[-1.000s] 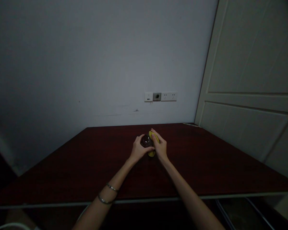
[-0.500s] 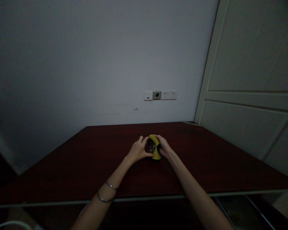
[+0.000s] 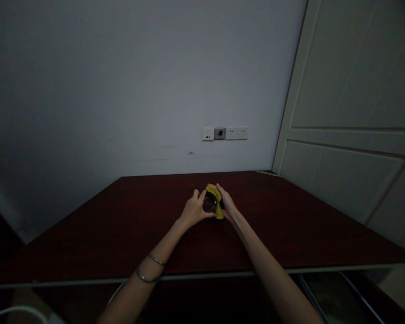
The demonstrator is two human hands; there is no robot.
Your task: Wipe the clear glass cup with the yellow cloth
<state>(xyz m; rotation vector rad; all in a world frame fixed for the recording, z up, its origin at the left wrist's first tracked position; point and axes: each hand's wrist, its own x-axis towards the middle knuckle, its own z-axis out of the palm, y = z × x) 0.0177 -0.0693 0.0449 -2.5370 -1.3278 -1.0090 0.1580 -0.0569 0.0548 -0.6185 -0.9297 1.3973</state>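
Observation:
Over the middle of the dark red table, my left hand [image 3: 194,208] is closed around a small round see-through glass [image 3: 209,203], thumb below and fingers above. The glass is tilted so that its round end faces me. My right hand [image 3: 227,203] presses a yellow cloth [image 3: 219,211] with a dark patch against the right side of the glass. The cloth curves around that side, and my right fingers are partly hidden behind it. Two silver bangles [image 3: 146,275] circle my left forearm.
The red table [image 3: 121,238] reaches back to a pale wall [image 3: 121,90] with sockets and switches [image 3: 236,133]. A white panelled door [image 3: 351,103] stands at the right. A white cable [image 3: 16,308] lies below the table's front edge at the lower left.
My right hand has slid up and slightly left, with the yellow cloth now wrapped closer around the glass. My left hand keeps its hold on the glass and has barely moved.

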